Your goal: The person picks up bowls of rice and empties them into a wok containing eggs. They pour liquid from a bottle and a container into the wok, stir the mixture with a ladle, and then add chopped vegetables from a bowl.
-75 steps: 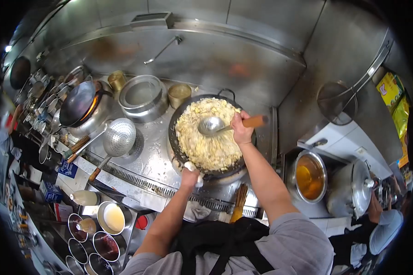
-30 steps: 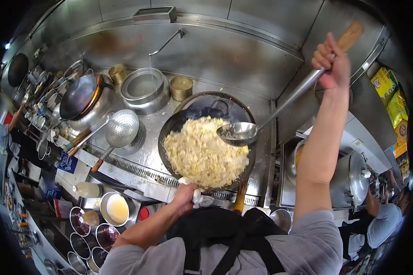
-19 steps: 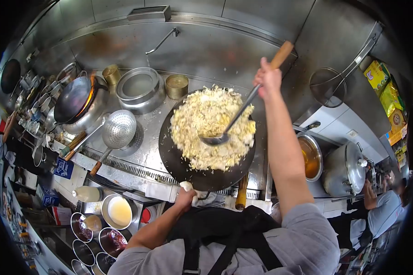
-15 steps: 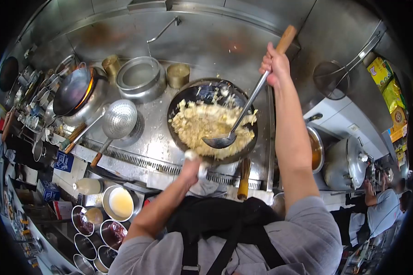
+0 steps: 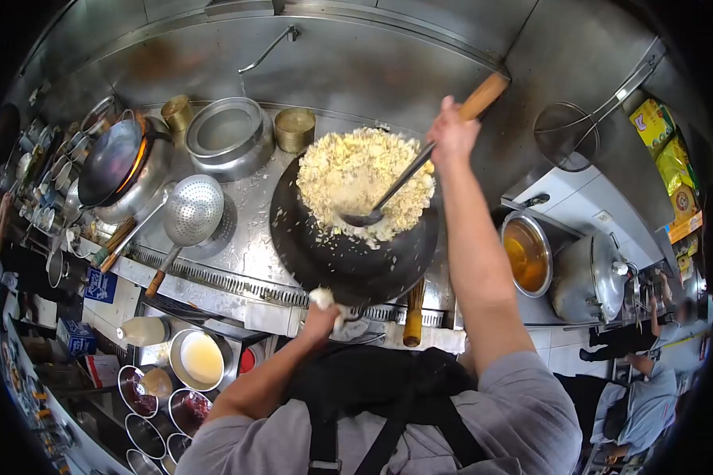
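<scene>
A black wok [image 5: 348,273] sits in front of me, tilted, with its dark inner wall bare on the near side. Yellowish fried rice [image 5: 364,162] is bunched toward and above its far rim, with loose grains scattered below. My left hand [image 5: 317,323] is closed around the wok's near edge or handle with a white cloth [image 5: 322,298]; the exact grip is covered. My right hand [image 5: 453,136] is wrapped around the shaft of a wooden-handled ladle [image 5: 408,174], whose bowl lies against the lower part of the rice.
A perforated skimmer [image 5: 192,212] and a metal pot [image 5: 228,138] stand to the left, near another wok [image 5: 111,162]. A bamboo brush [image 5: 413,317] lies by the front edge. At right are a bowl of amber liquid [image 5: 526,253] and a lidded pot [image 5: 590,279]. Co-workers [image 5: 650,408] stand far right.
The rice has shifted from the wok's middle to its far side, baring the near wall. My right hand and the ladle have moved left and slightly down; my left hand is slightly lower.
</scene>
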The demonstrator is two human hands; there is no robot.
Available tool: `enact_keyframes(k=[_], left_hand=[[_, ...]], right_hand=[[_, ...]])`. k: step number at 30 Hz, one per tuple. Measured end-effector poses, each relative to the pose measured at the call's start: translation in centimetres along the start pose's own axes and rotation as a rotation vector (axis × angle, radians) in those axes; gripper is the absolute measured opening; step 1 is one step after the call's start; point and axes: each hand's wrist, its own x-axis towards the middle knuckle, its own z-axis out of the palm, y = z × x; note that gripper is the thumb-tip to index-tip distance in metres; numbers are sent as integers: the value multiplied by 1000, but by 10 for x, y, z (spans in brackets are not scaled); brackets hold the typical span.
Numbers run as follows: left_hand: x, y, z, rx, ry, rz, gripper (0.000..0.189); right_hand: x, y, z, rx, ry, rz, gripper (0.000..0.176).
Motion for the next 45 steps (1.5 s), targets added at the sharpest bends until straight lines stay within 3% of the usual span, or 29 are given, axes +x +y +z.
enact_keyframes(k=[1,3,4,6,8,10,13,14,16,18,19,21,22,24,25,26,27,28,30,31,33,34,35,37,39,41,42,44,45], left_hand=[[5,-24,-19,205,-72,149,43],[-12,26,17,-148,66,35,35],[3,48,31,-140,187,-24,22],[51,81,42,-253,111,-214,9],[95,61,52,-175,179,-153,12],[118,28,46,-124,113,-59,14],[105,17,38,-216,17,-36,17],[89,17,33,-318,2,-48,20],[39,34,8,-353,-122,-154,26],[-3,47,-19,-306,-72,-234,27],[-14,40,-36,-286,-20,-220,27],[-32,31,-63,-270,39,-194,28],[-39,30,-72,-250,70,-154,28],[-50,33,-80,-232,106,-95,28],[-56,37,-79,-207,138,-54,28],[-59,40,-79,-182,171,-10,29],[-58,44,-84,-184,181,13,29],[-68,43,-92,-141,221,48,27],[-97,46,-101,-83,314,77,26],[-102,46,-105,-67,429,183,28],[-126,52,-120,-134,518,195,28],[-135,57,-121,-177,589,217,27],[-142,64,-122,-216,656,240,26],[-146,72,-126,-180,706,237,23],[-139,73,-128,-162,700,274,23],[-125,90,-110,-96,646,351,21],[-118,97,-105,-56,596,371,21],[-119,108,-92,56,536,331,24],[-121,110,-87,60,528,336,24]], right_hand=[[8,-17,2,32,-35,-21,25],[8,-38,4,9,-98,57,26],[6,-35,0,-24,-135,83,27],[-1,-37,1,-46,-169,99,27],[-9,-47,6,-91,-160,109,30],[10,-78,5,-73,-195,113,31],[34,-170,9,-53,-281,46,35],[52,-206,4,11,-437,51,38],[158,-278,-56,411,-823,387,35],[35,-294,13,-36,-379,-371,31],[52,-290,2,-31,-383,-366,31],[99,-266,-32,63,-626,-157,37],[62,-203,-13,125,-455,-294,35],[50,-57,-3,-210,38,-129,14],[72,80,-24,-620,127,-582,12],[5,68,-5,-72,-101,-245,15],[18,80,-2,-25,-220,-101,19],[39,91,1,-16,-221,-90,19],[63,55,17,-15,-370,110,23],[63,15,23,30,-427,116,26],[43,-70,30,97,-463,36,28],[28,-98,21,127,-517,-107,4],[18,-116,10,138,-686,-262,12],[-11,-109,-6,267,-688,-214,17],[-35,-8,16,226,-309,80,20],[-30,123,-2,-64,-476,-159,21],[-15,116,9,-56,-481,-171,21],[-2,83,17,-401,-644,-233,28],[-5,54,17,-402,-635,-239,28]])
